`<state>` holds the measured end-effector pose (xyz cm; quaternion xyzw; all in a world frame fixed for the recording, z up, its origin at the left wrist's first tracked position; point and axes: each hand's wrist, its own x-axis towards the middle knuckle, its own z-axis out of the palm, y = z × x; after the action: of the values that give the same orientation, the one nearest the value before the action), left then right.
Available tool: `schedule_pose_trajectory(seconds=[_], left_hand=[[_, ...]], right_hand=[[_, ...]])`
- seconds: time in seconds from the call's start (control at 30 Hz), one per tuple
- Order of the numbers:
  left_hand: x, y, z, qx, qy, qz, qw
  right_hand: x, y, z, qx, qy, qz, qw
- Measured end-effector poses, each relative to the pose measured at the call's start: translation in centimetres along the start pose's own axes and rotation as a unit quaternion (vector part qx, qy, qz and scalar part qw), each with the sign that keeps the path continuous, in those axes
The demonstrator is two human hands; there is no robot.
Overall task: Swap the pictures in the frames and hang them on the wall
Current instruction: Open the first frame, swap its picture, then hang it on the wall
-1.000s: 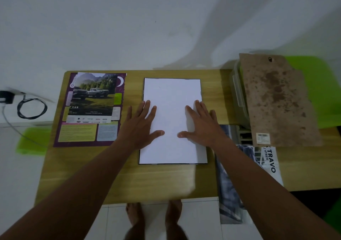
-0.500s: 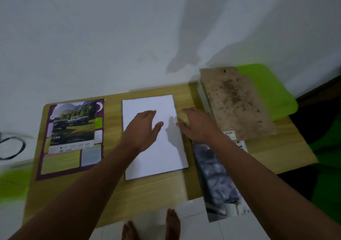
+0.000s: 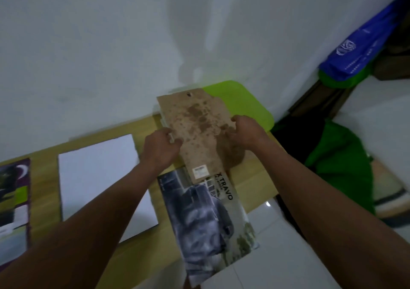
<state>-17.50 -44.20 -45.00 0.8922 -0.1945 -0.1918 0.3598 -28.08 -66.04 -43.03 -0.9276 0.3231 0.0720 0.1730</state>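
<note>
Gripping the stained backing board (image 3: 197, 131) by both long edges, at the far right end of the desk (image 3: 250, 177).

Nearest the camera, one dark car picture (image 3: 206, 224) lies just short of the board and overhangs the desk's front edge, its top tucked under the board's near end. Left of the board lie one blank white sheet (image 3: 97, 177) and, further left at the view's edge, one colourful picture (image 3: 13, 200): two pictures, one sheet, one board counted. Left hand (image 3: 159, 150) pinches the board's left edge, fingers curled closed on it; right hand (image 3: 245, 131) clamps the right edge likewise. Judgement: opposed two-edge hold keeps the thin board flat for lifting. Beyond the board, a green surface (image 3: 244, 102) meets the wall (image 3: 111, 55). No frame front discernible.
</note>
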Motion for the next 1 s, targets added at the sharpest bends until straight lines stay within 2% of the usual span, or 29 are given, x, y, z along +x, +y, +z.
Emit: schedule_pose_trajectory(seconds=[0.17,0.3,0.43,0.57,0.77,1.0], left_hand=[[0.4,0.8,2.9,-0.024,0.037,-0.043,0.998],[0.1,1.5,3.8,-0.117,0.047,-0.093,0.988],[0.5,1.3,3.3,-0.182,0.03,-0.119,0.976],[-0.1,1.0,1.0,-0.254,0.019,-0.117,0.96],[-3.5,-3.1,-4.8,-0.28,0.031,-0.111,0.953],[-7.9,-10.3,-10.6,-0.248,0.067,-0.125,0.958]], right_hand=[[1.4,3.9,1.5,-0.004,-0.018,0.038,0.999],[1.8,4.3,2.2,0.033,-0.015,0.039,0.999],[1.8,4.4,1.9,0.121,-0.016,0.061,0.991],[0.7,3.8,1.2,0.248,-0.052,0.08,0.964],[-3.5,-1.0,1.1,0.333,-0.095,0.049,0.937],[-6.9,-9.1,6.1,0.335,-0.094,-0.006,0.938]])
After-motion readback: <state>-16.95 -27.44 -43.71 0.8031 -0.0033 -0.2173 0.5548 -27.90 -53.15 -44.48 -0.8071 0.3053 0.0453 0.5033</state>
